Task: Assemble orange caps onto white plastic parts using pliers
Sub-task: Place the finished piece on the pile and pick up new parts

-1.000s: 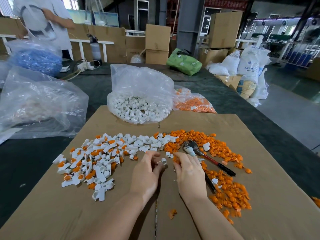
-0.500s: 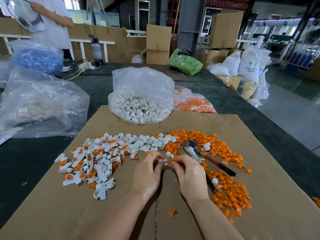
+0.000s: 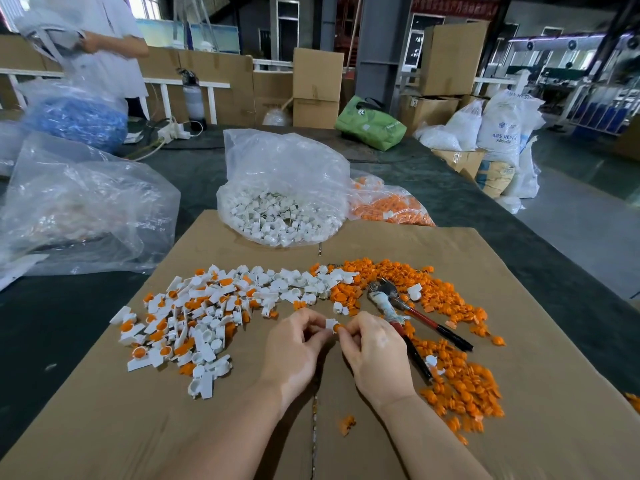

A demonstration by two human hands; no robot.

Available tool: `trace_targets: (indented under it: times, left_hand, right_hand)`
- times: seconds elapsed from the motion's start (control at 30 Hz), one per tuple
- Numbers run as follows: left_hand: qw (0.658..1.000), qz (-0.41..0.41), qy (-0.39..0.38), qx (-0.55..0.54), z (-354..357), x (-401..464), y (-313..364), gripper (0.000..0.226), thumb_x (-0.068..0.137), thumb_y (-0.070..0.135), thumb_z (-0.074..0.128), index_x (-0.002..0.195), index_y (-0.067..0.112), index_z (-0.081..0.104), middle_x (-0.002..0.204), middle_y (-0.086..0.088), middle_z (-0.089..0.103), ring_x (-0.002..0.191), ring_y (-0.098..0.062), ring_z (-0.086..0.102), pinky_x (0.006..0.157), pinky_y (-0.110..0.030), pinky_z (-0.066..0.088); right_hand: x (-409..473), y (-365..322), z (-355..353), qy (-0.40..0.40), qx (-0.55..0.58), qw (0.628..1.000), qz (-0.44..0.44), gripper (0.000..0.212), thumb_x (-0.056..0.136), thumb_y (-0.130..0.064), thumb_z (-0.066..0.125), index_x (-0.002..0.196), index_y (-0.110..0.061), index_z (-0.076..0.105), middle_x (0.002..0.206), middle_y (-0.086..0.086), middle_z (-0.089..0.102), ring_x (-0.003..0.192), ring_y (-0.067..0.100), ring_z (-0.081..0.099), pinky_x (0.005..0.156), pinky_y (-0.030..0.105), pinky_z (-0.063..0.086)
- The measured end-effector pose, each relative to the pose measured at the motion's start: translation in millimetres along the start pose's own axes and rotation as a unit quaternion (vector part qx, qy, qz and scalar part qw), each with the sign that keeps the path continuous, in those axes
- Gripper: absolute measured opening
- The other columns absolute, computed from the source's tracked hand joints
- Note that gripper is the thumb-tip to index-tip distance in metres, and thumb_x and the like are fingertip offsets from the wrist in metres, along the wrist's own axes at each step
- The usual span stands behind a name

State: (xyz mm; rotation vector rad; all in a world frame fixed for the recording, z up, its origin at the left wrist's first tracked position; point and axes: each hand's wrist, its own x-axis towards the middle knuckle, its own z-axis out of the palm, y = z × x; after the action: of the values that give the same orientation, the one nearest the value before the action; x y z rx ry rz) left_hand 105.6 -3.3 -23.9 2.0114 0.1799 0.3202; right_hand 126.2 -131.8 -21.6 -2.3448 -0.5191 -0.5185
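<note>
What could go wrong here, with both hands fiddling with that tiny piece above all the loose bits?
1. The small white plastic part and the orange cap are only pinched between the left hand and right hand; a slip could drop them into the loose orange caps.
2. The red-handled metal pliers lie under the right hand, half buried in caps, so grabbing them may scatter pieces.
</note>
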Motion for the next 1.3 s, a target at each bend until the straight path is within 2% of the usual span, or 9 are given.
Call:
trace_targets:
  times: [0.17,0.3,0.37,0.47,0.57,0.67,0.83,1.07,1.3]
  left_hand:
    - [1.0,0.002,-0.003,0.008,1.6,-1.1,0.6,0.015,0.085,0.02,0.067,0.08,0.031,0.059,0.077,0.01,0.064,0.073,-0.002,0.059,0.061,-0.007,0.042]
    - [1.0,-0.005,0.004,-0.027,0.5,-0.8,2.0,0.022,0.088,0.018,0.064,0.079,0.036,0.055,0.076,0.012,0.063,0.072,0.006,0.057,0.061,-0.003,0.04]
    - [0.999,-0.007,0.007,-0.053,-0.4,0.1,2.5,0.025,0.089,0.013,0.061,0.083,0.036,0.056,0.075,0.013,0.06,0.07,0.012,0.055,0.062,-0.002,0.04]
    - [0.997,-0.013,0.005,-0.079,-1.6,0.8,2.6,0.026,0.089,0.009,0.06,0.088,0.036,0.058,0.069,0.011,0.056,0.064,0.011,0.052,0.059,-0.002,0.039]
    - [0.997,-0.008,-0.002,-0.071,-1.9,0.8,2.1,0.026,0.089,0.01,0.061,0.09,0.036,0.06,0.069,0.01,0.056,0.065,0.01,0.052,0.059,-0.003,0.039]
    - [0.998,-0.002,-0.009,-0.064,-1.9,1.1,1.8,0.023,0.089,0.011,0.061,0.093,0.034,0.062,0.072,0.007,0.058,0.066,0.009,0.052,0.06,-0.003,0.04]
    - [0.998,-0.003,-0.007,-0.06,-2.0,0.8,1.5,0.022,0.088,0.013,0.063,0.091,0.035,0.061,0.074,0.008,0.06,0.069,0.01,0.053,0.06,-0.002,0.039]
    - [0.998,-0.006,-0.005,-0.063,-2.5,-0.4,2.6,0.018,0.088,0.016,0.063,0.09,0.034,0.062,0.073,0.011,0.06,0.069,0.011,0.054,0.06,-0.002,0.039]
    - [0.998,-0.004,0.001,-0.06,-1.7,1.5,4.5,0.011,0.085,0.02,0.067,0.089,0.03,0.063,0.075,0.004,0.061,0.068,0.0,0.055,0.059,-0.006,0.041]
  right_hand:
    - [0.0,1.9,1.2,-0.037,0.0,0.999,0.001,0.021,0.087,-0.015,0.065,0.071,-0.013,0.052,0.067,-0.005,0.049,0.066,0.014,0.045,0.062,0.023,0.034]
    - [0.1,1.8,-1.9,-0.023,0.039,0.999,0.002,0.011,0.085,-0.022,0.068,0.079,-0.013,0.064,0.074,-0.008,0.059,0.073,0.009,0.053,0.066,0.023,0.045]
    - [-0.5,0.0,-2.6,-0.01,0.057,0.998,-0.004,0.009,0.082,-0.021,0.072,0.083,-0.015,0.066,0.075,-0.01,0.057,0.074,0.007,0.053,0.067,0.018,0.045]
    - [-1.1,-0.4,-2.8,0.0,0.06,0.998,-0.014,0.021,0.078,-0.012,0.073,0.098,-0.014,0.066,0.081,-0.011,0.055,0.079,0.003,0.05,0.073,0.007,0.039]
    - [-1.0,-1.2,-4.7,-0.01,0.058,0.998,-0.033,0.031,0.079,-0.005,0.07,0.108,-0.014,0.066,0.086,-0.012,0.054,0.084,0.003,0.048,0.08,0.003,0.035]
    - [-0.3,-2.0,-5.8,-0.016,0.058,0.997,-0.053,0.03,0.083,-0.005,0.068,0.11,-0.017,0.068,0.088,-0.015,0.053,0.088,0.005,0.051,0.084,0.007,0.038]
    - [0.2,-0.1,-5.7,-0.013,0.06,0.997,-0.054,0.025,0.084,-0.007,0.067,0.107,-0.017,0.069,0.09,-0.011,0.057,0.091,0.009,0.054,0.086,0.023,0.047]
    - [1.9,0.3,-5.1,-0.015,0.064,0.996,-0.057,0.024,0.085,-0.007,0.066,0.107,-0.016,0.069,0.09,-0.01,0.058,0.09,0.009,0.054,0.084,0.017,0.045]
    - [0.5,1.4,-4.3,-0.021,0.054,0.997,-0.059,0.028,0.082,-0.005,0.067,0.107,-0.018,0.069,0.09,-0.013,0.053,0.09,0.006,0.052,0.082,0.015,0.044]
